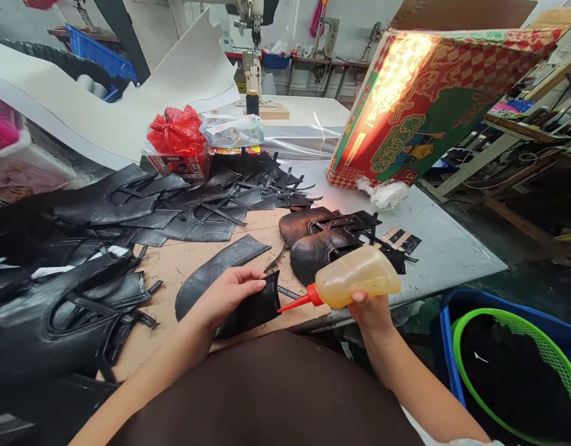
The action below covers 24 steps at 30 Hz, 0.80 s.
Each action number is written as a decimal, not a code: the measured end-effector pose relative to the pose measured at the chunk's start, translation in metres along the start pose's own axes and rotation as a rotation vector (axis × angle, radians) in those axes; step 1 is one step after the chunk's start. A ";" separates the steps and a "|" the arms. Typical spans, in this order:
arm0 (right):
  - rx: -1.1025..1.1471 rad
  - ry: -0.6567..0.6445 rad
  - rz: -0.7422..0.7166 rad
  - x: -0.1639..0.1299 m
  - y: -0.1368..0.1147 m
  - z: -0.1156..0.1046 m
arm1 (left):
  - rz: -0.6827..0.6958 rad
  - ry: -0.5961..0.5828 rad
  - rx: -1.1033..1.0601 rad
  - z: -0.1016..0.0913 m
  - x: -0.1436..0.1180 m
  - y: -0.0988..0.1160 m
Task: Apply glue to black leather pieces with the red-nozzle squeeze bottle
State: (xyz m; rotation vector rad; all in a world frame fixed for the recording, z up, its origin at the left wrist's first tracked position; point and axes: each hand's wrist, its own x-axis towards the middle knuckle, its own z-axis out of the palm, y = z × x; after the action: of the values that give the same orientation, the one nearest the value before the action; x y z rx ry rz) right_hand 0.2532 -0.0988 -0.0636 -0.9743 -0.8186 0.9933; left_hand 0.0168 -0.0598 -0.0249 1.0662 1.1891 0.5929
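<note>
Left hand [227, 294] pressed flat on a black leather piece [252, 306], fingers closed over its upper edge, likely to pin it for gluing. Piece lay on the brown cardboard [174, 263] at the table's near edge, at 6 o'clock from the leather pile [197, 204]. Right hand [369, 310] clamped round a glue bottle [355, 282], held sideways, red nozzle [297, 301] pointing to 9 o'clock and touching the piece's right edge. Piece looked dull black, curved, slightly lifted. Two dark shoe uppers [320, 238] sat at 12 o'clock from the bottle.
</note>
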 end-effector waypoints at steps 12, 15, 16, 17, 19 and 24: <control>0.230 0.197 -0.058 0.034 -0.009 -0.015 | 0.184 0.351 1.013 -0.024 0.028 0.010; 0.270 0.180 -0.022 0.047 -0.008 -0.007 | 0.131 0.445 1.064 -0.036 0.049 0.017; 0.272 0.161 -0.017 0.050 -0.007 -0.003 | 0.112 0.457 1.056 -0.040 0.055 0.017; 0.275 0.142 -0.011 0.053 -0.005 0.002 | 0.094 0.461 1.043 -0.043 0.061 0.018; 0.282 0.100 0.001 0.060 -0.002 0.012 | 0.073 0.451 0.996 -0.048 0.068 0.018; 0.207 -0.096 -0.018 0.081 0.002 0.039 | 0.103 0.364 0.766 -0.058 0.070 0.016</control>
State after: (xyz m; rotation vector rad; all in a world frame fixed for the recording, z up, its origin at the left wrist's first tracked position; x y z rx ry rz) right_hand 0.2449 -0.0118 -0.0424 -0.7459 -0.7850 1.0929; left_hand -0.0131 0.0258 -0.0424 1.7178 1.7567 0.4186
